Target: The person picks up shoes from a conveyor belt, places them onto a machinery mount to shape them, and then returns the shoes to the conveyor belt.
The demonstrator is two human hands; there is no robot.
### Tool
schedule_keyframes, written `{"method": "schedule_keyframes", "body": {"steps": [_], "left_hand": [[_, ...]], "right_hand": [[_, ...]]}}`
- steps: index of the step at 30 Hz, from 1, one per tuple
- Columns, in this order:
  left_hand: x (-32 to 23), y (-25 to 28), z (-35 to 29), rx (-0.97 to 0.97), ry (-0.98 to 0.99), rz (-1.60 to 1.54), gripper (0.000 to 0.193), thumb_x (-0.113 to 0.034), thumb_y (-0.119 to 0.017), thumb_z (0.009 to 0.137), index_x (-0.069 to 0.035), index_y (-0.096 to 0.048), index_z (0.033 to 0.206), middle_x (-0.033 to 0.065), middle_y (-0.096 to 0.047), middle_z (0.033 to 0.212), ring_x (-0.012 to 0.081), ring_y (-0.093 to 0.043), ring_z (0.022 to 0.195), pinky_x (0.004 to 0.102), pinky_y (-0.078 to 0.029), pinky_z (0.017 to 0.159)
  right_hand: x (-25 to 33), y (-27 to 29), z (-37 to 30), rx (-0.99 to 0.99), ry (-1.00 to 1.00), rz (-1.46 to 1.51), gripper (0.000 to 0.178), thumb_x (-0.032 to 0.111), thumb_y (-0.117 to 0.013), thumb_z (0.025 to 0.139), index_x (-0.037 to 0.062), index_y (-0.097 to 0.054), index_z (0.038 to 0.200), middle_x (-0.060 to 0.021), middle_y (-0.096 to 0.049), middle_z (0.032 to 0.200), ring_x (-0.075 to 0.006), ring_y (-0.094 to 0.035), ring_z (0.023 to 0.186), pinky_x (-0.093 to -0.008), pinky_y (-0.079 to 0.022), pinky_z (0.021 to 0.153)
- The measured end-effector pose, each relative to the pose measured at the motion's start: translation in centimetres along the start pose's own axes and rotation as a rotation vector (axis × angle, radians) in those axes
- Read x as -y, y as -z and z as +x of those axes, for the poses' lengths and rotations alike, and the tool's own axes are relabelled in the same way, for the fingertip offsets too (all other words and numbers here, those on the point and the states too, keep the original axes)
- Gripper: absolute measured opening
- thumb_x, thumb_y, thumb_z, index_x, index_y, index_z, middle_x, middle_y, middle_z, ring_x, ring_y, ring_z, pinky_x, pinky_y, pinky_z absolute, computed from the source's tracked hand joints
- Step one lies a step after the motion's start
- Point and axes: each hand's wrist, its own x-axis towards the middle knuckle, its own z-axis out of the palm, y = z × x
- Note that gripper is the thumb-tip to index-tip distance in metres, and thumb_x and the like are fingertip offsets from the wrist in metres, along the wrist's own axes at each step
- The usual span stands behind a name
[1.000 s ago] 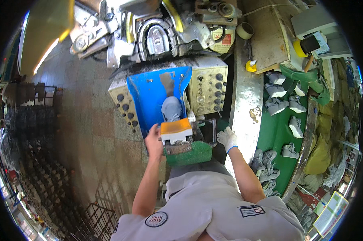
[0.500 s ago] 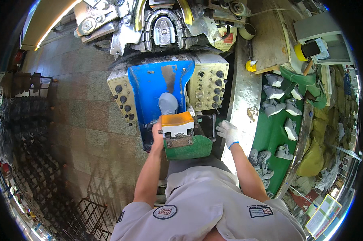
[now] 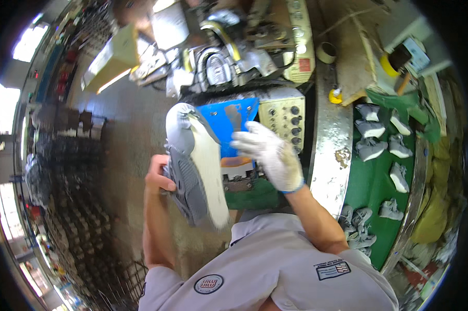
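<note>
A grey shoe (image 3: 185, 171) is tilted up in front of me, its pale sole (image 3: 207, 166) turned toward the right. My bare left hand (image 3: 160, 173) grips it by the side, fingers partly hidden behind the upper. Just right of the sole, my right hand (image 3: 273, 158) in a white knit glove is raised with its fingers stretched out and holds nothing. Below that hand, an orange-topped pad (image 3: 236, 162) on a green machine part (image 3: 252, 196) is partly covered by the shoe. Behind both, a blue metal guard (image 3: 247, 111) shows.
Control panel with black knobs (image 3: 286, 116) stands behind my right hand. The machine's metal head (image 3: 218, 70) is farther back. To the right run a metal ledge (image 3: 332, 150) and a green belt (image 3: 366, 181) with several grey shoes (image 3: 371, 147). Dark racks (image 3: 73, 202) line the left.
My left hand has lifted the shoe out of the machine and moved it left, sole now showing. My right hand has come from beside the handle up to the shoe. The view has swung left.
</note>
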Motion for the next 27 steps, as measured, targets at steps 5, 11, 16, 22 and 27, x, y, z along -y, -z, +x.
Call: {"method": "schedule_keyframes", "body": {"steps": [5, 11, 16, 22, 27], "left_hand": [[5.8, -10.3, 7.8, -0.506, 0.091, 0.282, 0.019, -0.007, -0.074, 0.082, 0.006, -0.073, 0.096, 0.0079, -0.072, 0.085, 0.0171, -0.068, 0.075, 0.0289, -0.055, 0.073], [10.8, -23.0, 20.0, -0.339, 0.246, 0.004, 0.038, -0.024, -0.076, 0.089, 0.006, -0.070, 0.111, 0.0084, -0.072, 0.099, 0.0183, -0.068, 0.086, 0.0304, -0.053, 0.083], [17.9, -34.2, 25.6, -0.155, 0.346, -0.087, 0.030, -0.014, -0.076, 0.085, 0.009, -0.071, 0.105, 0.0122, -0.072, 0.099, 0.0223, -0.070, 0.084, 0.0327, -0.055, 0.079], [27.4, -44.1, 28.2, 0.512, 0.510, -0.082, 0.056, -0.023, -0.068, 0.094, 0.008, -0.052, 0.137, 0.0115, -0.062, 0.127, 0.0197, -0.058, 0.117, 0.0337, -0.043, 0.102], [32.9, -53.1, 28.6, 0.630, 0.495, 0.200, 0.043, -0.022, -0.066, 0.097, 0.007, -0.061, 0.128, 0.0068, -0.066, 0.115, 0.0141, -0.059, 0.103, 0.0286, -0.044, 0.095]], "right_hand": [[4.0, -0.4, -0.6, -0.131, -0.245, 0.725, 0.052, 0.036, -0.064, 0.097, 0.0019, -0.057, 0.136, -0.0142, -0.066, 0.127, -0.0251, -0.068, 0.110, -0.0396, -0.056, 0.096], [9.7, 10.4, -7.8, -0.309, -0.078, 0.459, 0.045, 0.027, -0.069, 0.091, 0.0007, -0.062, 0.127, -0.0116, -0.071, 0.109, -0.0199, -0.071, 0.091, -0.0352, -0.060, 0.081], [12.9, 18.3, -16.3, -0.582, 0.264, 0.109, 0.031, 0.023, -0.064, 0.093, 0.0002, -0.067, 0.114, -0.0029, -0.069, 0.099, -0.0095, -0.064, 0.087, -0.0254, -0.053, 0.079], [18.2, 25.0, -28.5, -0.810, 0.468, 0.590, 0.026, 0.024, -0.061, 0.096, 0.0041, -0.069, 0.109, -0.0062, -0.073, 0.102, -0.0158, -0.070, 0.089, -0.0322, -0.057, 0.083], [19.8, 28.2, -36.5, -0.972, 0.605, 0.554, 0.031, 0.028, -0.062, 0.095, 0.0053, -0.070, 0.114, -0.0084, -0.073, 0.106, -0.0202, -0.071, 0.094, -0.0346, -0.058, 0.086]]}}
